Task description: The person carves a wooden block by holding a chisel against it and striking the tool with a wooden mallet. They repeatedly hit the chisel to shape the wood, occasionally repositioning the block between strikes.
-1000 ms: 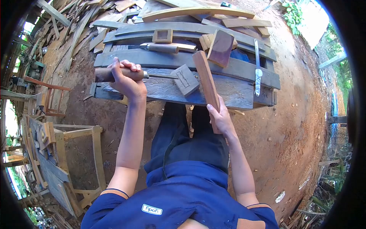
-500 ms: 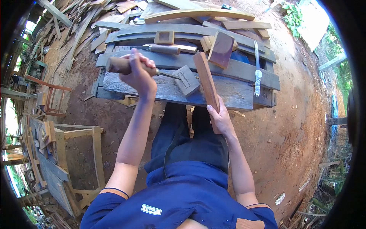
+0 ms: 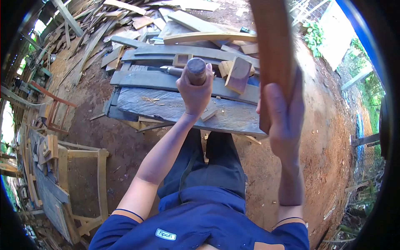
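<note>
My left hand [image 3: 195,96] is wrapped round the wooden handle of a chisel [image 3: 196,68], which stands upright with its butt end facing me. The chisel's blade is hidden behind the fist. Below it lies a small wooden block [image 3: 210,114], mostly covered by my hand and wrist. My right hand [image 3: 286,118] grips the lower end of a reddish-brown wooden bar [image 3: 273,46]. Raised high and close to the camera, the bar runs past the top of the view.
The workbench [image 3: 146,102] has a plank top with wood shavings. Behind my left hand lie another wooden-handled tool [image 3: 173,71] and a purple-brown block [image 3: 239,76]. Scrap boards [image 3: 141,21] pile up beyond. A wooden frame [image 3: 102,179] stands at left.
My left hand has moved right and brought the chisel from slanting to upright over the block. My right hand has lifted the bar up and to the right, closer to the camera.
</note>
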Demonstrator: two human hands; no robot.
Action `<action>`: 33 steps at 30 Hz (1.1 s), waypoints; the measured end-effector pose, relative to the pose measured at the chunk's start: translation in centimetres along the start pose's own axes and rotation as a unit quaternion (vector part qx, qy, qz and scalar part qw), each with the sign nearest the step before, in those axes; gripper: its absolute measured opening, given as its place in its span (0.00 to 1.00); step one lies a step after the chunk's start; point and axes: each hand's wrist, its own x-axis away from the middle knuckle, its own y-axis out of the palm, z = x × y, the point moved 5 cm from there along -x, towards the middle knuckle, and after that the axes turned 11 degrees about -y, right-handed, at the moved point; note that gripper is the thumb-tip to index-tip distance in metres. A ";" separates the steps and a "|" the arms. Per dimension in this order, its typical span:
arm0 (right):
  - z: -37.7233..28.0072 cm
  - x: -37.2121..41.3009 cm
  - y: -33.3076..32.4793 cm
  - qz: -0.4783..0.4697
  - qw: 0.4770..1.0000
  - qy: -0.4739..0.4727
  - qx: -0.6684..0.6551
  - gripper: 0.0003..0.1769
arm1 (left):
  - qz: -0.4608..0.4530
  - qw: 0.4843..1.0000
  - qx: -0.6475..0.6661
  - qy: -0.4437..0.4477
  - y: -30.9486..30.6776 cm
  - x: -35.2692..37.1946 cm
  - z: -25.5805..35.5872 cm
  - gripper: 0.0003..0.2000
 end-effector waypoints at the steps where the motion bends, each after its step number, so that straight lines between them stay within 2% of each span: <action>1: -0.8 -0.4 0.3 -0.057 0.993 -0.069 0.075 0.27 | -0.006 1.000 -0.010 0.024 0.3 0.1 0.6 0.09; 2: -1.0 -0.8 -0.2 -0.055 0.993 -0.071 0.079 0.27 | -0.017 0.997 0.020 0.066 0.5 0.3 0.7 0.09; 4: -0.3 -0.7 0.3 -0.273 0.937 -0.005 0.218 0.28 | -0.004 0.996 0.017 0.083 0.6 0.3 0.7 0.09; 5: -0.4 -0.8 0.1 -0.274 0.936 -0.007 0.223 0.28 | 0.011 0.995 0.011 0.097 0.7 0.1 0.8 0.10; 7: -1.8 -0.6 -1.0 -0.082 0.991 -0.086 0.055 0.30 | -0.005 0.999 -0.007 0.054 0.4 0.5 0.3 0.11; 8: -2.3 -0.6 -0.9 -0.062 0.998 -0.028 0.015 0.31 | -0.014 0.999 -0.021 0.036 0.3 0.6 0.7 0.10; 9: -1.5 -0.4 -0.6 -0.062 0.998 -0.023 0.009 0.31 | -0.025 0.999 -0.036 0.024 0.2 0.4 0.8 0.10; 10: 0.1 -0.1 0.5 -0.148 0.988 0.002 0.035 0.31 | -0.012 0.998 -0.020 0.067 0.0 0.3 -0.4 0.07; 11: 1.6 0.6 1.4 -0.227 0.971 0.027 0.064 0.30 | -0.023 0.997 -0.020 0.073 -0.4 0.2 -1.0 0.07; 13: 3.2 1.2 1.6 -0.219 0.973 0.032 0.065 0.32 | -0.008 0.996 0.083 -0.039 -1.5 -0.9 -3.2 0.07; 15: 5.3 3.0 1.7 -0.110 0.989 0.093 -0.015 0.32 | -0.001 0.976 0.190 -0.108 -2.8 -1.3 -1.7 0.08; 16: 7.2 3.7 2.1 -0.091 0.995 0.027 0.016 0.32 | 0.014 0.966 0.234 -0.113 -3.8 -1.5 -2.0 0.08; 17: 8.6 4.9 2.7 -0.092 0.995 0.032 0.012 0.32 | 0.030 0.953 0.277 -0.114 -4.8 -1.9 -2.3 0.08; 19: 12.1 7.7 4.3 -0.135 0.970 0.200 -0.031 0.32 | 0.094 0.929 0.314 -0.172 -7.0 -2.5 -3.8 0.08; 20: 13.0 8.9 5.1 -0.131 0.970 0.204 -0.035 0.32 | 0.135 0.915 0.331 -0.185 -7.9 -2.7 -4.4 0.08; 22: 14.9 11.6 6.4 -0.124 0.945 0.295 -0.069 0.32 | 0.152 0.903 0.350 -0.197 -9.5 -3.2 -5.8 0.10; 25: 16.2 13.8 7.2 -0.129 0.926 0.346 -0.076 0.32 | 0.163 0.895 0.355 -0.214 -10.8 -2.9 -6.4 0.14; 31: 16.9 15.1 7.4 -0.142 0.909 0.388 -0.047 0.32 | 0.093 0.923 0.327 -0.179 -8.8 -2.3 -4.6 0.10; 33: 17.6 15.8 7.7 -0.147 0.918 0.367 -0.020 0.32 | 0.086 0.922 0.332 -0.179 -8.4 -2.3 -4.9 0.09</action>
